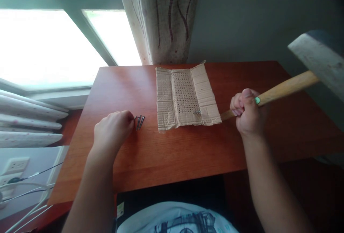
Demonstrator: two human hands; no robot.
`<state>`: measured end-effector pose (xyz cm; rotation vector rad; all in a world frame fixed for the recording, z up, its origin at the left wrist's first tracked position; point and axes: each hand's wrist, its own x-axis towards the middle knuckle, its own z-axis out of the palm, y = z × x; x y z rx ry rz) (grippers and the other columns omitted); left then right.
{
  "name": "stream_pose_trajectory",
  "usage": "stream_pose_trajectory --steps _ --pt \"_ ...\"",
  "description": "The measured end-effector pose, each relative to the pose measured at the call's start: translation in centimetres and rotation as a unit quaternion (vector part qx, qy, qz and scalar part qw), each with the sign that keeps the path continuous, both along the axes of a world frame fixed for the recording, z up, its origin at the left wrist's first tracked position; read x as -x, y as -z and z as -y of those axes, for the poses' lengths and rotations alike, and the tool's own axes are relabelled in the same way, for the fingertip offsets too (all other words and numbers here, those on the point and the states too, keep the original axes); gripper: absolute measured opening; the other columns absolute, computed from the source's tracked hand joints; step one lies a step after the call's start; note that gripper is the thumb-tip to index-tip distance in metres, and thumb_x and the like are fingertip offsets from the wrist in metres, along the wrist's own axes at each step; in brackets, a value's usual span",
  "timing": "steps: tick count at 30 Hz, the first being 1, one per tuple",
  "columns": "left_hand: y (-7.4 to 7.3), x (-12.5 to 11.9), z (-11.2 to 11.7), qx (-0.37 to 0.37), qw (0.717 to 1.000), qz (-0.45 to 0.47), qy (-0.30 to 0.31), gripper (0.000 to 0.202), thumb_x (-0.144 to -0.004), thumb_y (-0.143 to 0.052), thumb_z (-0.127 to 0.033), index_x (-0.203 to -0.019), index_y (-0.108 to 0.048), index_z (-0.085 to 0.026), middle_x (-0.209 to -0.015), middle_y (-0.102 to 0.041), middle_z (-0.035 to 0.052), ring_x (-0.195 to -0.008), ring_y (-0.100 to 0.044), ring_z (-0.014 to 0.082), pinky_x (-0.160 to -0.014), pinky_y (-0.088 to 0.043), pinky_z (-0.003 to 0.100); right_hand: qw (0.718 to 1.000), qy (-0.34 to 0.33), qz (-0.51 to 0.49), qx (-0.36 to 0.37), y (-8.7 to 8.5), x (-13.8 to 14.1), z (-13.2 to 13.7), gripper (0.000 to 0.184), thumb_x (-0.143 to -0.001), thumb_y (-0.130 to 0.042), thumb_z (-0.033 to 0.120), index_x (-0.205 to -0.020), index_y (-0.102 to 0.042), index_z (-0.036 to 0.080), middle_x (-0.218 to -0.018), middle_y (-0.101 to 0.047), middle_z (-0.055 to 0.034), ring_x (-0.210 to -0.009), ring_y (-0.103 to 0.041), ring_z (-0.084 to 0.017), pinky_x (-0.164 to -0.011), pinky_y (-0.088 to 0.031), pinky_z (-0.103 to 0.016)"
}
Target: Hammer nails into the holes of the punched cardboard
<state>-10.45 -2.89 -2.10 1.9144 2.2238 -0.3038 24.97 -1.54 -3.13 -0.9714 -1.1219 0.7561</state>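
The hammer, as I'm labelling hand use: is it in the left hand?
No, the right hand grips the hammer, while the left hand is close beside the nails.

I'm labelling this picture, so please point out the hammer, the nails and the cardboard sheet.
Hammer (pixel 288 87): head view, on the wooden handle.
Nails (pixel 142 122): head view, on the rightmost one's shank.
Cardboard sheet (pixel 185 93): head view, on its dotted middle section.

2 hands (pixel 113 127) (pixel 248 113), left seemingly pinching, right clenched
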Motion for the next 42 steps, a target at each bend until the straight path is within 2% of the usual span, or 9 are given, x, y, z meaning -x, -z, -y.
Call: stream_pose_trajectory --steps 4,7,9,12,14,15,19,25,42 --pt "0.8 0.4 0.0 -0.056 0.998 -0.009 0.009 0.025 -0.086 -0.054 -0.039 -0.085 -0.076 -0.026 -0.091 -0.077 0.0142 -0.077 -0.072 0.0364 -0.056 -0.045 0.038 1.000 0.009 0.015 0.003 0.2 0.3 0.0 0.056 -0.089 -0.071 0.050 -0.054 -0.038 0.022 -0.045 -0.032 0.0069 -0.039 -0.031 -0.007 -0.039 -0.020 -0.027" --pt "1.3 0.7 0.2 -0.182 0.980 0.084 0.009 0.017 -0.085 -0.060 -0.036 -0.088 -0.073 -0.025 -0.089 -0.076 0.0088 -0.076 -0.072 0.0294 -0.062 -0.051 0.038 0.999 0.027 0.026 0.004 0.4 0.4 0.2 0.057 -0.089 -0.071 0.052 -0.054 -0.037 0.023 -0.045 -0.032 0.0070 -0.039 -0.031 -0.007 -0.039 -0.020 -0.027" --pt "1.0 0.3 0.5 -0.263 0.938 0.225 0.012 0.014 -0.083 -0.064 -0.032 -0.091 -0.072 -0.024 -0.090 -0.076 0.0053 -0.077 -0.072 0.0238 -0.072 -0.057 0.037 0.999 0.041 0.035 0.004 0.5 0.5 0.3 0.057 -0.089 -0.070 0.054 -0.054 -0.037 0.023 -0.045 -0.032 0.0067 -0.039 -0.030 -0.008 -0.038 -0.020 -0.027" --pt "-0.5 -1.6 1.1 -0.310 0.833 0.459 0.005 0.012 -0.081 -0.072 -0.028 -0.091 -0.071 -0.022 -0.091 -0.076 0.0029 -0.082 -0.073 0.0195 -0.077 -0.062 0.032 0.998 0.058 0.039 0.002 0.7 0.6 0.4 0.058 -0.090 -0.069 0.056 -0.054 -0.037 0.023 -0.044 -0.032 0.0065 -0.039 -0.030 -0.008 -0.038 -0.021 -0.027" --pt "-1.8 -3.6 1.5 -0.324 0.779 0.536 0.008 0.013 -0.079 -0.077 -0.026 -0.090 -0.071 -0.021 -0.088 -0.076 0.0021 -0.080 -0.073 0.0181 -0.074 -0.063 0.030 0.998 0.061 0.034 0.002 0.7 0.6 0.4 0.058 -0.090 -0.069 0.056 -0.054 -0.036 0.023 -0.044 -0.031 0.0065 -0.039 -0.030 -0.008 -0.038 -0.020 -0.027" --pt "-2.4 -4.6 1.7 -0.313 0.769 0.556 0.023 0.014 -0.079 -0.079 -0.026 -0.090 -0.072 -0.021 -0.087 -0.076 0.0019 -0.079 -0.073 0.0176 -0.074 -0.063 0.029 0.998 0.060 0.032 0.003 0.7 0.6 0.3 0.058 -0.090 -0.069 0.056 -0.054 -0.036 0.023 -0.044 -0.031 0.0065 -0.039 -0.030 -0.008 -0.038 -0.020 -0.027" --pt "-3.4 -8.3 2.0 -0.273 0.795 0.532 0.103 0.009 -0.085 -0.076 -0.025 -0.092 -0.074 -0.020 -0.087 -0.078 0.0023 -0.078 -0.074 0.0155 -0.074 -0.062 0.026 0.998 0.062 0.020 0.002 0.6 0.5 0.1 0.058 -0.090 -0.070 0.054 -0.054 -0.036 0.023 -0.045 -0.031 0.0070 -0.038 -0.030 -0.007 -0.038 -0.020 -0.027" --pt "-2.7 -11.5 1.0 -0.269 0.835 0.456 0.153 0.002 -0.087 -0.071 -0.021 -0.088 -0.072 -0.020 -0.081 -0.078 0.0006 -0.073 -0.075 0.0160 -0.068 -0.059 0.024 0.997 0.074 0.001 -0.001 0.5 0.3 0.2 0.059 -0.088 -0.070 0.056 -0.054 -0.035 0.023 -0.045 -0.031 0.0071 -0.038 -0.029 -0.007 -0.038 -0.019 -0.028" --pt "-1.6 -12.4 0.3 -0.258 0.852 0.430 0.151 0.005 -0.088 -0.067 -0.023 -0.088 -0.072 -0.021 -0.080 -0.078 -0.0004 -0.074 -0.075 0.0165 -0.066 -0.055 0.024 0.998 0.058 0.024 0.001 0.6 0.5 0.7 0.058 -0.092 -0.066 0.054 -0.053 -0.037 0.024 -0.045 -0.031 0.0058 -0.039 -0.030 -0.008 -0.038 -0.020 -0.028"
